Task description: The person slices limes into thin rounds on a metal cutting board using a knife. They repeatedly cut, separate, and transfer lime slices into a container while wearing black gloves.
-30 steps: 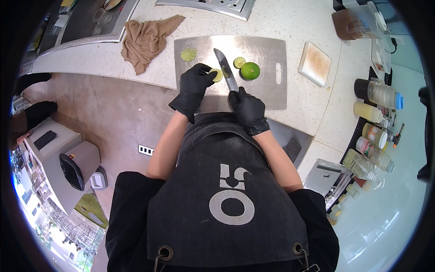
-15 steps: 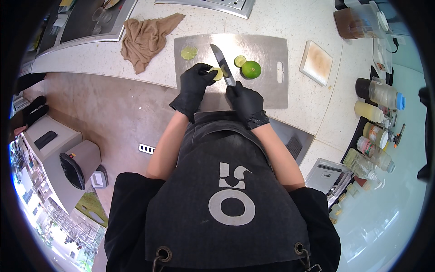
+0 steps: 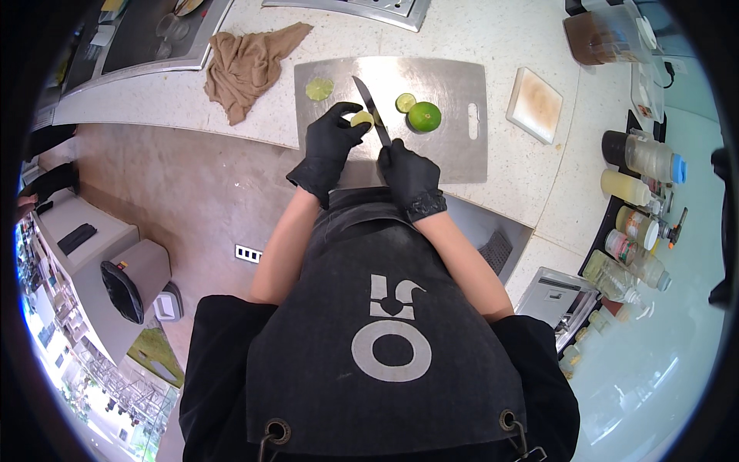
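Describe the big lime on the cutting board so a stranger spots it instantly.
Start at the metal cutting board on the speckled counter. Right of the knife sits the big lime. It shows rounded green peel, while the small lime piece at its upper left shows a pale cut face.

Black gloves (image 3: 329, 146), black sleeves (image 3: 219, 331) over there, charcoal apron (image 3: 308, 346) with pale markings (image 3: 362, 350), metal eyelets (image 3: 278, 430) at five and seven o'clock.

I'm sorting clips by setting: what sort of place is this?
Probably the prep area of a café or bar: a whole lime on a gray cutting board, a row of bottles at right, and a black apron.
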`<state>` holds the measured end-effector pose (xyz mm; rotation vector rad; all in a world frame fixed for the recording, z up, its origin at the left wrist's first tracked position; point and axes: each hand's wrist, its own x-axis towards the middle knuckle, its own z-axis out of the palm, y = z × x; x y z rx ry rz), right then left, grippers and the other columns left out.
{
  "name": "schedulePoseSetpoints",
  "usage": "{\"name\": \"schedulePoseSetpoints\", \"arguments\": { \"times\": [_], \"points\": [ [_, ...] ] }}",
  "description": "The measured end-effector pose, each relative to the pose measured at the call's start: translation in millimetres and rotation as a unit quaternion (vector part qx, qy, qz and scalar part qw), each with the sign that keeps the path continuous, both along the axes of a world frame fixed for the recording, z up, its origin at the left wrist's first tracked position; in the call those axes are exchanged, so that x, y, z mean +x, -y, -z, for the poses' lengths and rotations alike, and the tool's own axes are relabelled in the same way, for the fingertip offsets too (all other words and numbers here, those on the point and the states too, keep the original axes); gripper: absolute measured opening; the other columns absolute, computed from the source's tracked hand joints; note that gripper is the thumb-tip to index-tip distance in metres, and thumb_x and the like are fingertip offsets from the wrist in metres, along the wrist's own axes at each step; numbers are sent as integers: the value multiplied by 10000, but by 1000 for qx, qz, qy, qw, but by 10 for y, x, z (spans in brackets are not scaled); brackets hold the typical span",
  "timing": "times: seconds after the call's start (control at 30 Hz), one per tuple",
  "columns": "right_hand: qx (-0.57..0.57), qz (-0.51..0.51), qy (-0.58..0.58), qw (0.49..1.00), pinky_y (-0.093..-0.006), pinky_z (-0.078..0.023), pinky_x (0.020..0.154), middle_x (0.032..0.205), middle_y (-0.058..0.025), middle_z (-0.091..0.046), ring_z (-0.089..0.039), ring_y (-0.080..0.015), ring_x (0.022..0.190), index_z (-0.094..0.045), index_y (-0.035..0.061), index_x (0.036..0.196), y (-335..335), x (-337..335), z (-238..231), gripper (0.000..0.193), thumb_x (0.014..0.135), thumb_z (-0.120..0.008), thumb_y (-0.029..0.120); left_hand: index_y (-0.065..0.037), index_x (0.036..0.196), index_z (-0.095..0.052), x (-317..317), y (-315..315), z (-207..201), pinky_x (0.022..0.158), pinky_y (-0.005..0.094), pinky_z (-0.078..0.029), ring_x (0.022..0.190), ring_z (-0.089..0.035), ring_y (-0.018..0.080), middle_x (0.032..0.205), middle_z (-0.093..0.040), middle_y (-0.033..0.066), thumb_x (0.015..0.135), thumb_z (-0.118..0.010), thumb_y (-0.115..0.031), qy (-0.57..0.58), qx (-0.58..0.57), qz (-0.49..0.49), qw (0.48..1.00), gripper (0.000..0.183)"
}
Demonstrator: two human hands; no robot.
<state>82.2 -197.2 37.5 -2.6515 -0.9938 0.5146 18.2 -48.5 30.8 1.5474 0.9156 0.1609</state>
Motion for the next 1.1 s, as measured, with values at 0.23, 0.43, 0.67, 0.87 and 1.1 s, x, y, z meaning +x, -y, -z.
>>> {"name": "schedulePoseSetpoints", "arguments": {
  "times": [0.23, 0.43, 0.67, 0.87, 1.1],
  "points": [
    [58, -13, -2, 998, -471, -488, 508, 634, -140, -638, -630, -345, 551, -547, 69, 851, 50, 102, 57, 253, 920, -506, 308, 27, 1025, -614, 8, -41, 32, 552, 249, -530, 621, -668, 142, 735, -681, 124, 859, -684, -121, 27, -119, -58, 991, 233],
    [15, -11, -35, 999, -474, -481, 564, 698, -137, -659, -644, -346, 632, -587, 91, 886, 79, 130, 8, 310, 922, -502, 387, 18, 983, -614, 60, -118, -75, 542, 269, -518, 627, -672, 159, 740, -682, 130, 878, -655, -126, -20, -89, -21, 996, 183],
    [14, 1, -42, 999, -468, -491, 573, 706, -136, -663, -649, -337, 641, -615, 89, 922, 139, 111, 45, 327, 927, -501, 395, -9, 975, -635, 179, -240, -125, 571, 237, -500, 629, -644, 115, 744, -671, 88, 863, -688, -169, -73, 112, 56, 989, 202],
    [11, 6, -23, 1000, -446, -496, 566, 711, -138, -667, -653, -328, 638, -635, 83, 908, 133, 81, 41, 316, 924, -521, 377, 9, 960, -629, 206, -313, -37, 565, 236, -504, 618, -641, 109, 733, -663, 76, 835, -720, -154, -41, 32, 32, 998, 225],
    [78, -29, 15, 996, -462, -473, 478, 611, -125, -633, -619, -329, 516, -551, 75, 866, 163, 95, 106, 286, 930, -499, 350, 15, 936, -625, 209, -317, 6, 559, 230, -506, 616, -638, 107, 739, -665, 70, 831, -724, -131, -25, -30, 2, 999, 204]
  ]
}}
